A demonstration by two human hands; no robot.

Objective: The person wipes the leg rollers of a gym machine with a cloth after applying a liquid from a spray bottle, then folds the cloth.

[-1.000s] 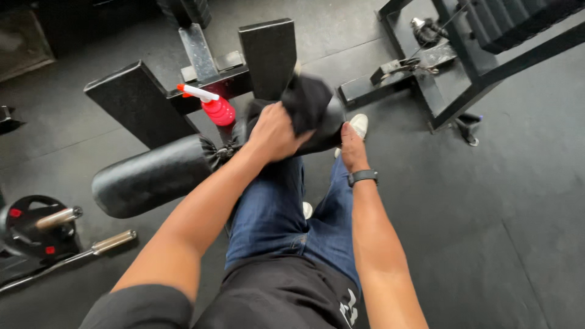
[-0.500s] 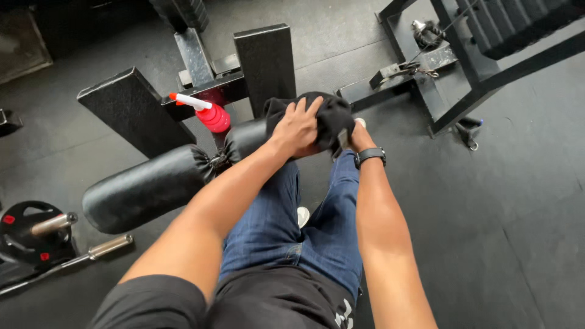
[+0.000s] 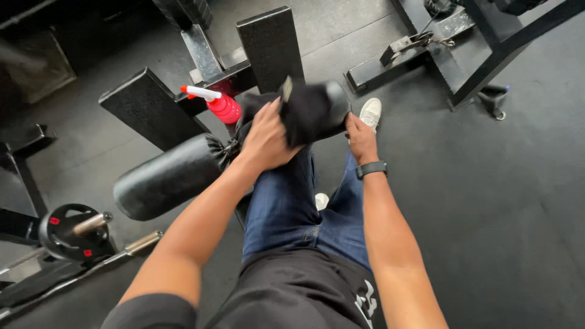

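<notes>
Your left hand [image 3: 268, 137] is clamped on the black cloth [image 3: 308, 109], pressing it over the end of the black padded roller [image 3: 177, 173], so the cloth sits just past your knuckles, draped toward the right. Your right hand [image 3: 361, 135] grips the roller's far end, right beside the cloth's edge; whether it pinches the fabric too, I can't tell. The red spray bottle [image 3: 222, 106] stands just left of your left hand, on the machine's frame.
</notes>
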